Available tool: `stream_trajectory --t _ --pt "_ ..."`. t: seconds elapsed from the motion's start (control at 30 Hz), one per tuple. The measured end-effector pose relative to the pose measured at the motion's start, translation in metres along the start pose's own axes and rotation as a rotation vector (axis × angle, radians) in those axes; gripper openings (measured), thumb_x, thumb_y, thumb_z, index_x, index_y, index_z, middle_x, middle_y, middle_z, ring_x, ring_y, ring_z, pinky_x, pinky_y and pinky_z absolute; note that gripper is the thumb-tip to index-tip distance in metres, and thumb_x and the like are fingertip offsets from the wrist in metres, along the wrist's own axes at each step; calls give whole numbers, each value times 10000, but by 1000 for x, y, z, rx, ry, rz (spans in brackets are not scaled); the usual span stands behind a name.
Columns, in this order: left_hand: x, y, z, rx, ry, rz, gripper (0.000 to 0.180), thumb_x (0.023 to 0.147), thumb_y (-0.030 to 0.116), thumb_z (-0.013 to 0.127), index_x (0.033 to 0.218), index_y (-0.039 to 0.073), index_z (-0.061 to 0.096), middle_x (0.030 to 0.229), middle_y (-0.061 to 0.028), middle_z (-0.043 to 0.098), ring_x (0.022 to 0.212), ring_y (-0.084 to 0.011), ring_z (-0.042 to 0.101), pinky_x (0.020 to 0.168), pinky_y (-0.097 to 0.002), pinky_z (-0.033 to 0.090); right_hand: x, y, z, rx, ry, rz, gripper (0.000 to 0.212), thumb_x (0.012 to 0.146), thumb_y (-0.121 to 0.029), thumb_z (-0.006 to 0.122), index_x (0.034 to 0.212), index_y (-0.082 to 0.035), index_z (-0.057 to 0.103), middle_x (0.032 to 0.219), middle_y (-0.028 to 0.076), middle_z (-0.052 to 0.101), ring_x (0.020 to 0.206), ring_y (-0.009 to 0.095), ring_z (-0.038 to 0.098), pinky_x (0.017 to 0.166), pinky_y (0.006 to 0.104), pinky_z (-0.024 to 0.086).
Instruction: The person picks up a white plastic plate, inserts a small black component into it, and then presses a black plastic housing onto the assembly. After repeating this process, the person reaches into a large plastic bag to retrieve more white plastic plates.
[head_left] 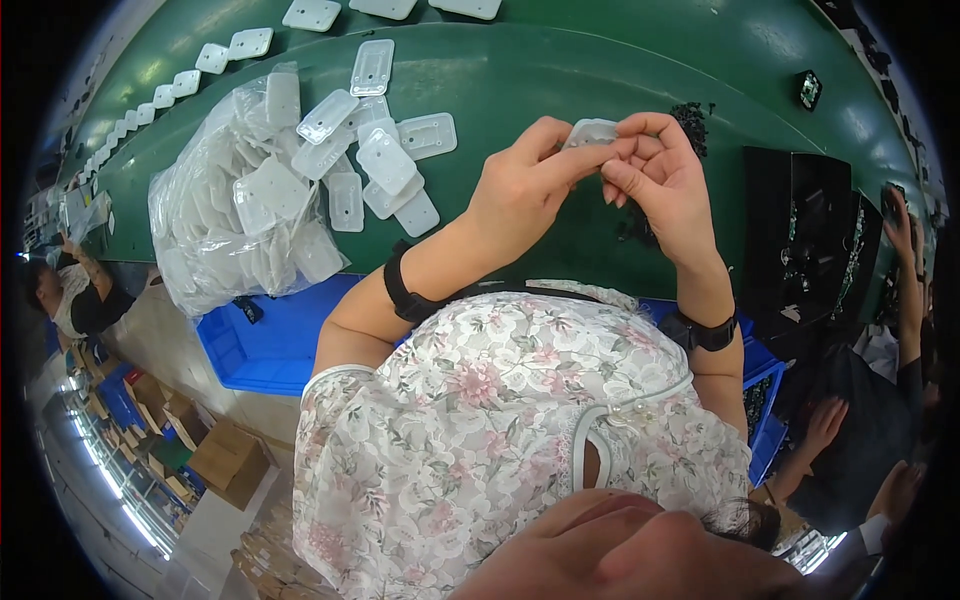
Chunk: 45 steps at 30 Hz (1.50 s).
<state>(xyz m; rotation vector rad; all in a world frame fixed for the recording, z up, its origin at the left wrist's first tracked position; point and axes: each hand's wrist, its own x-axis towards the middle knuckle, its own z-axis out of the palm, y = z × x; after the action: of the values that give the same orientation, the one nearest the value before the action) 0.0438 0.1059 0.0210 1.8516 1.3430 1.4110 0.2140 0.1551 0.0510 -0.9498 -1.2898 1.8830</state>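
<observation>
Above the green table, my left hand is closed on a small white plastic cover, with its fingers along the near side. My right hand pinches at the cover's right edge, index finger against it and thumb below. The fingers hide much of the cover, and whether a smaller part is between them cannot be seen. Just beyond my right hand lies a pile of small black parts. To the left of my hands, several similar white covers are scattered beside a clear plastic bag full of them.
A row of white covers runs along the table's far side. Black trays stand at the right; a small dark part lies beyond them. A blue bin sits below the near edge. Other people work at both sides.
</observation>
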Motion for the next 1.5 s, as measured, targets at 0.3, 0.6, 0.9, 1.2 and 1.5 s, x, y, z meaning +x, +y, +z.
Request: stream_trajectory --t 0.3,0.6,0.9,1.2,1.5 --pt "1 6 -3 -224 -16 -284 98 820 2 664 910 13 626 822 -83 560 573 -163 614 491 -258 472 -10 4 6 -322 67 -257 147 862 13 633 996 15 573 882 74 607 770 132 604 632 230 475" --pt "-3 8 3 -690 40 -524 199 894 -36 558 1091 -14 542 939 -100 601 697 -156 664 563 -249 530 -8 6 3 -915 140 -671 117 827 47 650 932 8 614 851 63 566 703 102 537 578 230 425" --pt "-5 -6 6 -776 -35 -620 115 925 -15 530 1032 -46 501 973 -119 626 834 -186 680 751 -264 551 -4 22 6 -710 226 -358 72 850 28 641 898 13 589 851 9 512 630 35 396 543 182 323" --pt "-6 -5 8 -594 -2 -420 84 897 0 589 897 -55 526 921 -66 539 800 -171 664 721 -254 559 -4 29 14 -143 188 -86 63 894 -9 612 924 6 558 878 10 549 753 42 537 677 176 440" --pt "-12 -1 6 -812 4 -480 58 919 -6 547 919 -55 517 916 -92 535 766 -181 657 672 -265 564 -8 30 4 -491 421 -414 215 822 -78 721 983 -33 585 917 -23 485 636 15 348 542 150 300"
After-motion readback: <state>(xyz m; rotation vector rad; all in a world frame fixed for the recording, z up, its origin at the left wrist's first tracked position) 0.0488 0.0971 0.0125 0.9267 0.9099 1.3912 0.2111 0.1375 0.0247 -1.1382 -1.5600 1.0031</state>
